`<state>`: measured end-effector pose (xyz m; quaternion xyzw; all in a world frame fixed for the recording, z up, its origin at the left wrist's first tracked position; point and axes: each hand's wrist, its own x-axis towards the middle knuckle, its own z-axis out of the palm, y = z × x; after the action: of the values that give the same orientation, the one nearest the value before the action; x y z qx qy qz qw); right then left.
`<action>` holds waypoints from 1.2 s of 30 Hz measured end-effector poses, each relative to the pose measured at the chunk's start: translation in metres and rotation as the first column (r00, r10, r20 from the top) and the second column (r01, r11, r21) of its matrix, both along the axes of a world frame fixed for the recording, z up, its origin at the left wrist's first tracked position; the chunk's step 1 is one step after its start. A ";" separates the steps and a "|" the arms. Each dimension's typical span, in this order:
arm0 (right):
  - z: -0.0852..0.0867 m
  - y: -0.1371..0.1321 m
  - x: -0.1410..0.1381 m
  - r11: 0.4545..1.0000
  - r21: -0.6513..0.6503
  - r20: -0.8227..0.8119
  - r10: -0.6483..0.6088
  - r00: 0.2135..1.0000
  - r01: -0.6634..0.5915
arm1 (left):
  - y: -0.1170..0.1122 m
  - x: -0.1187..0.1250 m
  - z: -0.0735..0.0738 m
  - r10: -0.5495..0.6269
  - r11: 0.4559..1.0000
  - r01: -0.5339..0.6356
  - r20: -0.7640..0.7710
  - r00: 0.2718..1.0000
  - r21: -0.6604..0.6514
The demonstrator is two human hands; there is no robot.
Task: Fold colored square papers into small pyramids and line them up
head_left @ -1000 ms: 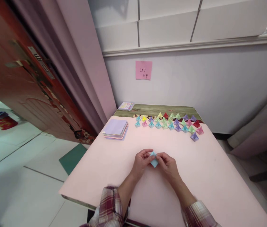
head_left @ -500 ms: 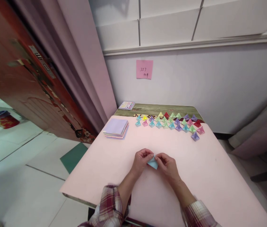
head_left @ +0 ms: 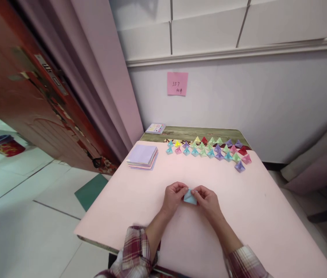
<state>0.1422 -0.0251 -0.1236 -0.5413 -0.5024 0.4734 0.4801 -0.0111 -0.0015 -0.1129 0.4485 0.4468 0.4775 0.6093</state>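
Note:
A small light blue folded paper piece (head_left: 190, 197) is pinched between both hands just above the pink table (head_left: 128, 200). My left hand (head_left: 173, 199) grips its left edge with curled fingers. My right hand (head_left: 208, 201) grips its right edge the same way. Further back lie rows of several finished folded paper shapes (head_left: 209, 150) in many colours. A stack of square paper sheets (head_left: 142, 156), lilac on top, sits at the table's back left.
A paper pack (head_left: 155, 128) lies on the wooden strip behind the pink sheet. A pink sticky note (head_left: 177, 83) hangs on the white wall. A red door (head_left: 21, 96) and a curtain stand at left; a tiled floor lies below.
The blue paper piece has turned in my fingers and now lies flatter and lower between my hands. My hands stay in about the same spot.

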 end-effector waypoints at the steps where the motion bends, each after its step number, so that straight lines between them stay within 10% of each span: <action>1: 0.000 0.000 0.001 1.000 -0.007 -0.028 0.014 1.000 -0.015 | 0.000 -0.001 0.001 -0.028 1.000 0.028 -0.011 1.000 -0.010; 7: 0.003 -0.001 0.003 0.999 0.002 -0.065 0.049 0.997 -0.049 | 0.003 -0.009 0.008 -0.188 0.978 0.183 -0.049 0.981 -0.096; 16: 0.007 0.000 0.002 0.991 -0.059 -0.002 0.123 0.992 -0.123 | -0.006 0.007 0.016 0.103 0.989 -0.108 -0.053 0.993 -0.103; 36: 0.008 -0.002 0.002 0.993 -0.062 -0.279 0.084 0.957 -0.105 | -0.008 0.011 0.017 0.270 0.956 -0.267 0.011 0.963 -0.118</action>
<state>0.1439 -0.0270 -0.1158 -0.4634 -0.4373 0.5855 0.5012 0.0001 -0.0099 -0.0963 0.3412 0.5222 0.5351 0.5696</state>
